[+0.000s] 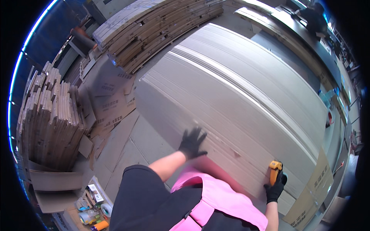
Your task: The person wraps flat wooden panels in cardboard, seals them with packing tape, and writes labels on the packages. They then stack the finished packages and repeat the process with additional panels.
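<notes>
A large cardboard sheet or package (214, 104), with long parallel creases, lies before me. My left hand (192, 143), in a black glove, rests with its fingers spread at the near edge of the cardboard and holds nothing. Towards the cardboard's near right corner, my right hand (274, 187), also gloved in black, grips a yellow hand-held tool (275, 170). The tool is at the cardboard's surface; its exact kind cannot be told. A brown printed cardboard piece (313, 187) lies at the right end of the large cardboard.
Flat packages are stacked (162, 31) beyond the cardboard, and upright panels (49, 121) stand at left. Cardboard scraps (108, 106) cover the floor. A box holds tape rolls (106, 210) at lower left. A bottle (326, 96) stands at right; a person (313, 20) is at far upper right.
</notes>
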A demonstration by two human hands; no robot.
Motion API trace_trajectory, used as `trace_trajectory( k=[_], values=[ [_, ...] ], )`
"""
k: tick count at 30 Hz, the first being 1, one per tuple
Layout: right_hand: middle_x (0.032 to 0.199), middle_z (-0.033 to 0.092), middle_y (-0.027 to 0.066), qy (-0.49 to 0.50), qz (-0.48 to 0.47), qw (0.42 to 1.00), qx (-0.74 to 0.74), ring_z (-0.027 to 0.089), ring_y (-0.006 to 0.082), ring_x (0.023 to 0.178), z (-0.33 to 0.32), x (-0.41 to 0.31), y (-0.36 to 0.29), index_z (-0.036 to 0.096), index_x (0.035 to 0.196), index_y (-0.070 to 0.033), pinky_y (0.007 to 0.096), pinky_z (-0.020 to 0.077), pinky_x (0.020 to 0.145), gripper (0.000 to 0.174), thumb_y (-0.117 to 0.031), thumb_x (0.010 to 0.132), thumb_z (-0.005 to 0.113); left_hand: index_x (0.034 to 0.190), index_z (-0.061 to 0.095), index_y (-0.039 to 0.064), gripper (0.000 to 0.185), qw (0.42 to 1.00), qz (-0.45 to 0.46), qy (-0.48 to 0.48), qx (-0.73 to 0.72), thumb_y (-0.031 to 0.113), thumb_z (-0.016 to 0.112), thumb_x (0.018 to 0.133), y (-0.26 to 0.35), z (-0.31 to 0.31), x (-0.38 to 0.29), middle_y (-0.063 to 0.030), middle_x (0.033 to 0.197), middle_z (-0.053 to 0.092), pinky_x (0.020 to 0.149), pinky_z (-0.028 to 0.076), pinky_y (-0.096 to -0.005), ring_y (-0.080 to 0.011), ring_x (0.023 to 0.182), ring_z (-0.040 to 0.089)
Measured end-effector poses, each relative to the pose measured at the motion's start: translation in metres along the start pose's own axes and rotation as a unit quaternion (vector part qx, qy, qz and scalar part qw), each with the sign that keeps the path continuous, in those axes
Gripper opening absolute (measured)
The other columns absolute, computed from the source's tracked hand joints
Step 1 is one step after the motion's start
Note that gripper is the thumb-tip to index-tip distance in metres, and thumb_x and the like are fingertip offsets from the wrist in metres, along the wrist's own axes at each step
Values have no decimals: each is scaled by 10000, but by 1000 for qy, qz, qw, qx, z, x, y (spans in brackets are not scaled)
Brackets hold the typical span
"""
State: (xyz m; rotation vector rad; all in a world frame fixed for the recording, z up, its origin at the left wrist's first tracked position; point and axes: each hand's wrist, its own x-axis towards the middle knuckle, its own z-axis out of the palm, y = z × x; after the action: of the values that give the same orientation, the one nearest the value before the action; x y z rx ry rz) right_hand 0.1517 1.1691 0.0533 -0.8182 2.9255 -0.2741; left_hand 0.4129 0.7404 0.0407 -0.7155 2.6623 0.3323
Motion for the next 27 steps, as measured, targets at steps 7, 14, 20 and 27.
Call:
trace_trajectory(
  k=[7,14,20,27],
  values=[
    [1343,521,204,-21,88,995,-42,550,414,1149,7,-4,-12,111,1542,-215,447,459,982,1306,-101,506,898,1537,196,203,960,996,36,52,-69,687,547,787,-10,30,-2,-196,1590,90,1105,15,-657,-375,1472,75],
    [1269,572,206,-42,122,991,-34,575,432,1089,10,-6,-8,195,1523,-172,454,480,939,1192,-91,545,873,1544,157,202,994,998,20,26,-49,694,552,776,-2,22,4,-214,1591,55,1094,-1,-682,-397,1471,26],
    [1178,603,228,-23,33,999,9,596,440,1017,6,-5,-2,209,1510,-126,482,500,857,1177,-99,538,871,1534,196,231,1049,1000,-5,30,1,666,667,704,4,15,10,-230,1547,173,1091,161,-627,-427,1418,178],
    [1148,605,219,-50,30,998,-12,615,421,877,7,-2,2,185,1508,-111,485,500,764,1177,-177,562,881,1511,255,252,1053,972,200,119,43,403,810,629,21,-8,34,-164,1523,266,1132,207,-523,-368,1405,256]
  ],
)
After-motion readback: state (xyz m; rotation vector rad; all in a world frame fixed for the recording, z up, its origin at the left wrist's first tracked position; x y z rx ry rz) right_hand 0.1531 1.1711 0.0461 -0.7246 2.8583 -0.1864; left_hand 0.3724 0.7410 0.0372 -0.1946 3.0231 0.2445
